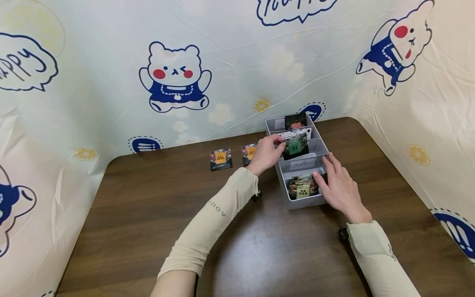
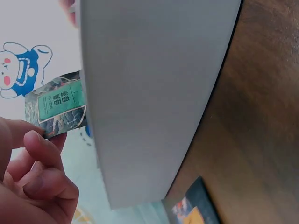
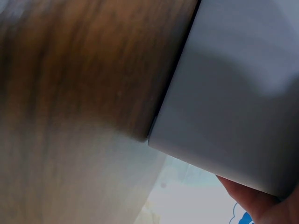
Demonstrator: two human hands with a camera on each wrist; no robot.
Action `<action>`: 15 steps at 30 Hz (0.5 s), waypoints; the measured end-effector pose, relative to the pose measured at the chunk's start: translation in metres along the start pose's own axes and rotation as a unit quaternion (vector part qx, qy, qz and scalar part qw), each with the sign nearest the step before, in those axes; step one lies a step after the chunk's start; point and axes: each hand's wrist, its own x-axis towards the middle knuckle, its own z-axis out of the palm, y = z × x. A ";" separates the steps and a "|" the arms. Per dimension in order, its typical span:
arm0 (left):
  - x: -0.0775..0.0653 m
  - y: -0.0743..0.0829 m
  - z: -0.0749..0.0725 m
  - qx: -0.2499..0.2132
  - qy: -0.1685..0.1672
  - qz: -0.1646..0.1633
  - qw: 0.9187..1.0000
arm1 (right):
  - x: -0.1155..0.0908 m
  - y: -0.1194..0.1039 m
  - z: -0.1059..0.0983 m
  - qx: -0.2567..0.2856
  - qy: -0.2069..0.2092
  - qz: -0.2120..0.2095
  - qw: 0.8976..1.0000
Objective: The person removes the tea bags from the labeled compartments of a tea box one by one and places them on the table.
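Note:
A grey divided box stands on the table. My left hand pinches a dark packet with a green label by its edge, over a middle compartment. The left wrist view shows the same packet between thumb and fingers, partly behind the box wall. On the box's right rim rests my right hand, fingers extended and thumb over the front compartment. A packet with a yellow-green label lies in that front compartment. A white patterned packet sits just behind the green-labelled one.
Two orange-labelled packets, one at the left and one beside my left wrist, lie on the wooden table. A red-labelled packet is in the rear compartment. A printed cloth hangs behind the table.

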 end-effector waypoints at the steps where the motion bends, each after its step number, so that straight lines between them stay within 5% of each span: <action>1: -0.001 0.000 -0.003 -0.003 0.002 0.003 1.000 | 0.000 0.000 0.000 0.000 0.000 -0.001 1.000; 15: -0.016 0.001 -0.055 -0.058 0.018 0.023 0.998 | -0.001 -0.002 0.000 -0.002 0.004 -0.009 1.000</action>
